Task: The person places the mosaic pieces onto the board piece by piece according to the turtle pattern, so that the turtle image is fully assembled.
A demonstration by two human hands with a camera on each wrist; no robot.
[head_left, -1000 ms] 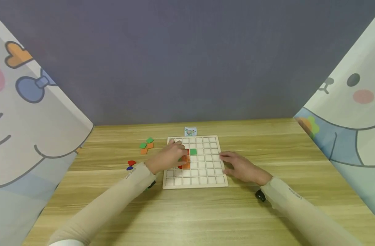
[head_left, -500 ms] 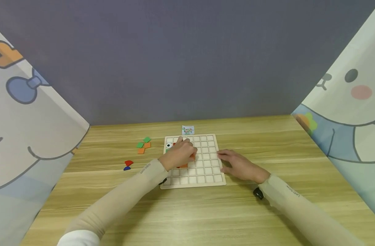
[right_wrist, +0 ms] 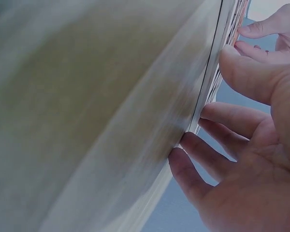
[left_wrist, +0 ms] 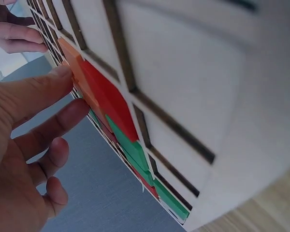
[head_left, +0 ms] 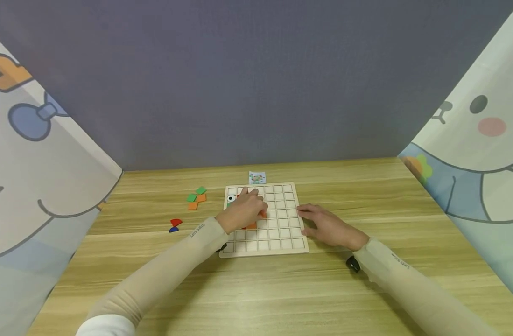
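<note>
My left hand [head_left: 244, 210] is over the left half of the wooden grid board [head_left: 286, 243], thumb and index finger pinching an orange tile [head_left: 263, 214] low over the cells. In the left wrist view the thumb and index fingertips touch the orange tile [left_wrist: 71, 54], beside a red tile [left_wrist: 106, 92] and green tiles [left_wrist: 125, 137] set in the grid. An eye tile [head_left: 231, 199] shows at the board's upper left; my left hand hides part of the tiles. My right hand [head_left: 328, 226] rests against the board's right edge, fingers relaxed.
Green tiles [head_left: 192, 198] and orange tiles [head_left: 193, 206] lie left of the board, with a red piece [head_left: 176, 222] and a blue piece [head_left: 173, 229] nearer. A small picture card [head_left: 257, 177] lies behind the board. The dark partition [head_left: 256, 93] stands at the table's back.
My left hand has moved right over the board from a second ago, then shifted very slightly left. The head view has shifted a little. My right hand stays at the board's edge.
</note>
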